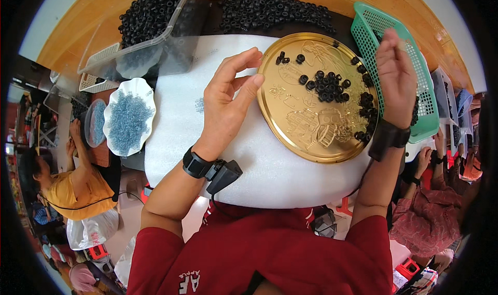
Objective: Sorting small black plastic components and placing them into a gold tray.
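Observation:
A round gold tray (295, 124) with an embossed pattern rests on a white foam pad. Small black ring-like pieces (328, 87) lie clustered near its middle, and more line its right edge. My left hand (228, 90) is beside the tray's left rim, thumb and fingers apart, the tips at or very close to the rim. I see nothing in its fingers. Beyond the right rim, my right hand (395, 77) is raised, its fingers stretched out and blurred by motion. It partly hides a green plastic basket (426, 108), and nothing shows in it.
A clear plastic bin (179, 20) heaped with black pieces stands back left. A scalloped white dish (151, 111) of blue-grey beads (128, 121) sits at left. Loose black pieces (275, 12) lie behind the tray. Other people work at both sides.

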{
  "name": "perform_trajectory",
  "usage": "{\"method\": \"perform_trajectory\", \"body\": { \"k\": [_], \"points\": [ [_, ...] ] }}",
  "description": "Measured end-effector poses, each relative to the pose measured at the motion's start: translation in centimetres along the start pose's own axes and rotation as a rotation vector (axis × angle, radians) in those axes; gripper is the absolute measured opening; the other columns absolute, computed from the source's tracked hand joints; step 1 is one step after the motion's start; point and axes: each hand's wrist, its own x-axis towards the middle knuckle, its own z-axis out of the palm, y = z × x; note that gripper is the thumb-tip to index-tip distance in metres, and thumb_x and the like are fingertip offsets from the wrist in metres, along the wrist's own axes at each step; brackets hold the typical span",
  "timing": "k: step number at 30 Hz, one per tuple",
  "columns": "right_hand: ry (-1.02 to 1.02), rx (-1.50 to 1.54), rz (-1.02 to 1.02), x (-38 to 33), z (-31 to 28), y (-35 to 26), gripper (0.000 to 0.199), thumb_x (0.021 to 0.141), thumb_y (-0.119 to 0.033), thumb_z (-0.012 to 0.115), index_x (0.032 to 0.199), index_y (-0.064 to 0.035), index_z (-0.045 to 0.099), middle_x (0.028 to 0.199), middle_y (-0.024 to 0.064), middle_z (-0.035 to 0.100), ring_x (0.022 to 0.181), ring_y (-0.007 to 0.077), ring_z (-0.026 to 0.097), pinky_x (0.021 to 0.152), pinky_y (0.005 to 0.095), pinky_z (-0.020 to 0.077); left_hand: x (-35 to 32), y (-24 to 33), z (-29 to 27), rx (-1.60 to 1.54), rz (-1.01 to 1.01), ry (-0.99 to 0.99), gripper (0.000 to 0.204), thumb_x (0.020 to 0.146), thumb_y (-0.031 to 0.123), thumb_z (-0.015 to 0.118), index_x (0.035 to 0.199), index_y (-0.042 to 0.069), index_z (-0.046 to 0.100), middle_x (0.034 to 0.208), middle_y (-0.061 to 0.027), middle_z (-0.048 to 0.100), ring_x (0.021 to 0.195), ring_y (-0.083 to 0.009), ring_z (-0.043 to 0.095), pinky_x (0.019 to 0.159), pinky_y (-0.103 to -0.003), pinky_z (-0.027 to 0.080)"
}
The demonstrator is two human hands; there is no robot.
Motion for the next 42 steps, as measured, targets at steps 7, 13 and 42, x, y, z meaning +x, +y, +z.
{"method": "perform_trajectory", "body": {
  "k": [7,13,42],
  "points": [
    [-0.639,-1.504,-0.199,-1.7,1.0,8.0,0.022,0.087,-0.016,0.06,0.102,-0.0016,0.069,0.098,0.0123,0.068,0.089,0.0231,0.062,0.077,0.033,0.0503,0.0,-0.2,-0.5,-0.063,-0.152,0.049,0.038,0.093,0.015,0.06,0.128,0.003,0.054,0.118,-0.0116,0.062,0.105,-0.0181,0.06,0.088,-0.03,0.05],
    [-0.899,-1.892,-0.405,-0.7,0.4,9.9,0.025,0.08,-0.005,0.059,0.103,-0.0021,0.068,0.1,0.0155,0.064,0.096,0.034,0.059,0.085,0.0392,0.0476,0.0,-0.3,-0.4,-0.112,-0.178,0.038,0.034,0.094,0.015,0.06,0.125,0.002,0.056,0.111,-0.0102,0.065,0.097,-0.0154,0.062,0.083,-0.028,0.05],
    [-0.547,-0.643,0.791,-9.9,5.3,8.9,0.035,0.094,-0.038,0.059,0.089,-0.0031,0.062,0.074,-0.0004,0.052,0.066,0.007,0.051,0.062,0.0217,0.0481,-0.8,1.5,-0.2,-0.123,0.156,-0.187,0.021,0.084,0.004,0.066,0.105,0.002,0.066,0.113,-0.0103,0.061,0.097,-0.0165,0.061,0.082,-0.028,0.05]
  ]
}}
